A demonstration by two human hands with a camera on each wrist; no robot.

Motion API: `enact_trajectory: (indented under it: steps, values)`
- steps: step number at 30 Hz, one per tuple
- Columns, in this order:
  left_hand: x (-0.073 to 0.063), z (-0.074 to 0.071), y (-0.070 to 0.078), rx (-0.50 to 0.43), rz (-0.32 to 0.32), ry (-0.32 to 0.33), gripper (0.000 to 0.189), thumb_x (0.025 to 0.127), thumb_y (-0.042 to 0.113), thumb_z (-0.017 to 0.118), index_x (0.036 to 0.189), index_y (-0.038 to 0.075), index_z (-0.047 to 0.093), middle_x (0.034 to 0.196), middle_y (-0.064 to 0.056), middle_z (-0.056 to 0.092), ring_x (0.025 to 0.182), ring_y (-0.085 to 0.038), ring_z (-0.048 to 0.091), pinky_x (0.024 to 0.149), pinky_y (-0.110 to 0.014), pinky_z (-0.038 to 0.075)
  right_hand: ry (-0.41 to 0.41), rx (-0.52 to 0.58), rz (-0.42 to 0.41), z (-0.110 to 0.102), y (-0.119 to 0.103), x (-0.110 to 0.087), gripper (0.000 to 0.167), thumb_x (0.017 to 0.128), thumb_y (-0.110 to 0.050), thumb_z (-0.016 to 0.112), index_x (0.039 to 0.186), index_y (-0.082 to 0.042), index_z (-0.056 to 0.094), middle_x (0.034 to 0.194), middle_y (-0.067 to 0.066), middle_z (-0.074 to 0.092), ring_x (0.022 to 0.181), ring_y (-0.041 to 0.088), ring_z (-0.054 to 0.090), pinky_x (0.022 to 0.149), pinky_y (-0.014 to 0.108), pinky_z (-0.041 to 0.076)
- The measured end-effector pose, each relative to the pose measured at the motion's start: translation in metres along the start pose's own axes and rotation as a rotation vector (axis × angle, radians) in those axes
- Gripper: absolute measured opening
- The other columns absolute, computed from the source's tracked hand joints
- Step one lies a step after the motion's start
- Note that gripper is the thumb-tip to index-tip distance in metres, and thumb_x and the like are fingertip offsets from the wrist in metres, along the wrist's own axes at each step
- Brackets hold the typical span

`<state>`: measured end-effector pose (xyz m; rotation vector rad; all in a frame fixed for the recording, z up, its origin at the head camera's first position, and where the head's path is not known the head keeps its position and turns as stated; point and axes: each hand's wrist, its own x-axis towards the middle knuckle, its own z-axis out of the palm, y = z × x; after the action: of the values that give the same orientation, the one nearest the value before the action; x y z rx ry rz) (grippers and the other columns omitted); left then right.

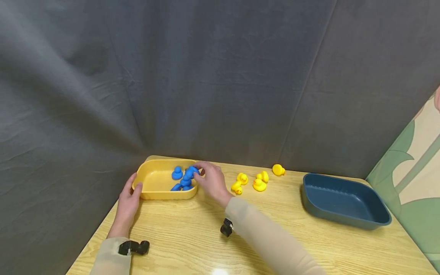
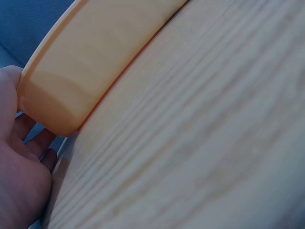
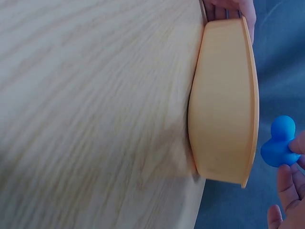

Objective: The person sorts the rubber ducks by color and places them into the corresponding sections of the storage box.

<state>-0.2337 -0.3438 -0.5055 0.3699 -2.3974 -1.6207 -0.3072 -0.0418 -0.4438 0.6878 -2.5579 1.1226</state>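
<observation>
At the table's far left stands a yellow bin [image 1: 165, 195] with several blue rubber ducks [image 1: 177, 174] inside, bunched mostly toward its right half. My left hand [image 1: 128, 202] grips the bin's left end, thumb at the rim and fingers along the outside wall. Over the bin's right end, my right hand [image 1: 214, 182] pinches a blue rubber duck [image 3: 281, 143] between thumb and fingers. In the right wrist view that duck is held beyond the bin's rim, its head upward. The left wrist view shows the bin's outer wall [image 2: 71, 81] beside the fingers.
Several yellow rubber ducks [image 1: 259, 185] lie on the table right of my right hand, one [image 1: 278, 170] farther back. A dark blue bin [image 1: 343, 219] stands at the right. A grey curtain [image 1: 220, 76] hangs behind the wooden table [image 1: 178, 236].
</observation>
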Motion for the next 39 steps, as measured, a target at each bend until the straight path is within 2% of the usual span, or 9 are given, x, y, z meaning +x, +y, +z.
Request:
enact_trajectory:
  steps: [10,16,20,23,29,39]
  values:
    - [0.001,0.0,-0.001,-0.001,-0.013,-0.003,0.072,0.119,0.047,0.045,0.18,0.022,0.015,0.183,-0.015,0.017,0.168,-0.04,0.015,0.134,-0.061,0.015,-0.025,-0.007,-0.031,0.016,-0.012,-0.002,0.027,0.104,-0.016,0.079,0.13,-0.009,0.08,0.113,0.003,0.08,0.089,0.019,0.07,0.109,0.048,0.047]
    - [0.001,0.001,-0.001,-0.003,-0.01,-0.003,0.072,0.119,0.046,0.044,0.18,0.022,0.015,0.183,-0.015,0.017,0.168,-0.04,0.016,0.134,-0.06,0.015,-0.024,-0.009,-0.05,0.023,-0.016,-0.003,0.024,0.103,-0.015,0.08,0.126,-0.008,0.081,0.11,0.003,0.081,0.089,0.019,0.072,0.108,0.049,0.048]
    - [0.001,0.001,-0.001,-0.005,-0.009,-0.002,0.071,0.119,0.045,0.044,0.18,0.022,0.015,0.183,-0.015,0.017,0.168,-0.039,0.016,0.134,-0.06,0.015,-0.02,-0.017,-0.065,0.026,-0.017,-0.004,0.023,0.103,-0.015,0.08,0.125,-0.008,0.081,0.109,0.003,0.082,0.087,0.017,0.074,0.112,0.05,0.046]
    - [0.001,0.001,-0.001,-0.006,-0.006,-0.003,0.071,0.119,0.045,0.044,0.18,0.022,0.015,0.183,-0.015,0.017,0.168,-0.039,0.016,0.134,-0.061,0.015,-0.03,-0.009,-0.057,0.028,-0.017,-0.003,0.024,0.103,-0.014,0.08,0.126,-0.007,0.081,0.109,0.003,0.081,0.089,0.018,0.075,0.116,0.051,0.044]
    - [0.002,0.001,-0.002,-0.003,0.0,0.001,0.071,0.119,0.045,0.044,0.18,0.022,0.015,0.183,-0.015,0.017,0.168,-0.039,0.016,0.134,-0.061,0.015,-0.074,0.035,-0.048,0.028,-0.017,-0.004,0.028,0.104,-0.009,0.076,0.132,-0.005,0.077,0.115,0.007,0.08,0.097,0.019,0.078,0.13,0.056,0.03]
    - [0.004,0.001,-0.004,-0.002,-0.004,0.003,0.071,0.119,0.045,0.045,0.18,0.022,0.015,0.184,-0.015,0.017,0.168,-0.039,0.015,0.134,-0.061,0.015,-0.07,0.045,-0.041,0.024,-0.014,-0.008,0.03,0.105,-0.012,0.077,0.135,-0.005,0.076,0.124,0.007,0.078,0.104,0.021,0.078,0.132,0.055,0.027]
